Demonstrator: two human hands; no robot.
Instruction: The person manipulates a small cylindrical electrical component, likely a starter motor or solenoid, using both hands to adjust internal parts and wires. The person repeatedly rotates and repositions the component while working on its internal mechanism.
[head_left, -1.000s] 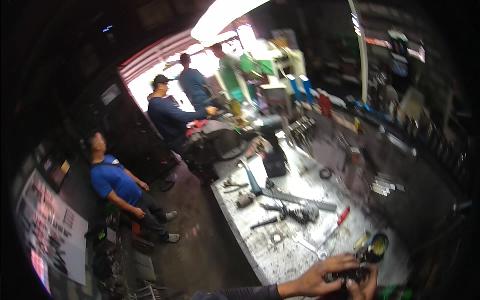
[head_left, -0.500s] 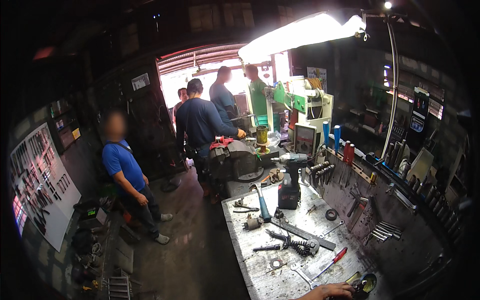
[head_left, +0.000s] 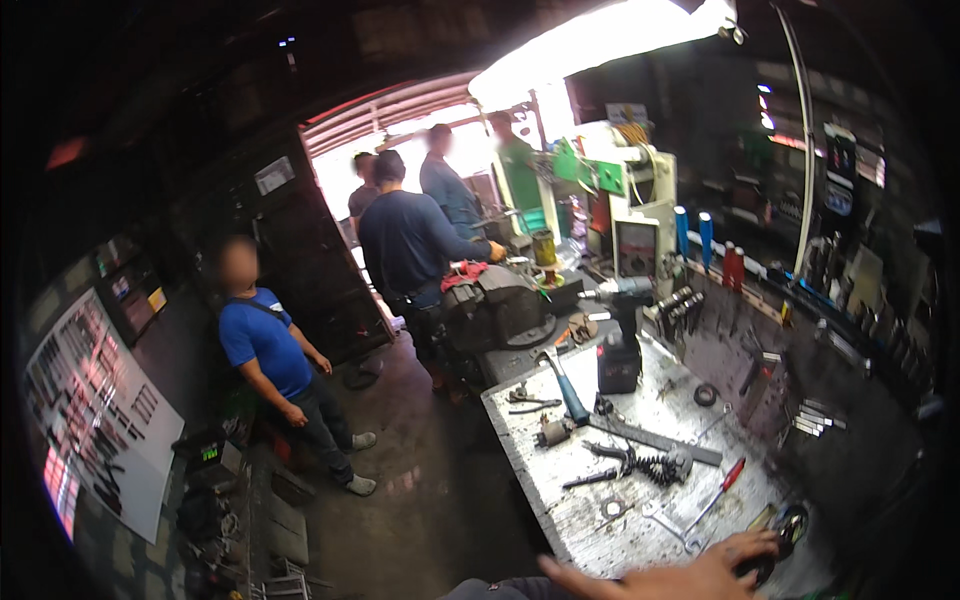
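Note:
My right hand (head_left: 705,572) enters at the lower edge, over the near right corner of the metal-topped workbench (head_left: 545,500). Its thumb stretches out to the left, and its fingers reach right. The fingertips touch or lie just over a dark rounded thing beside a black round part (head_left: 792,524); a firm hold does not show. Close by on the bench are a wrench (head_left: 675,530) and a red-handled screwdriver (head_left: 734,474). My left hand is out of sight. Dark grey cloth (head_left: 515,589) shows at the lower edge.
A hammer (head_left: 567,388), a cordless impact wrench (head_left: 620,350) and a coil-spring part (head_left: 655,465) lie or stand farther up the bench. A large vise (head_left: 500,305) is beyond. Tools hang at right. One person in blue (head_left: 268,345) stands left; several others are near the doorway.
The view has tilted and shifted, so the bench appears farther right and lower. My right hand shows more, its thumb now spread. Dark grey cloth has come into the lower edge.

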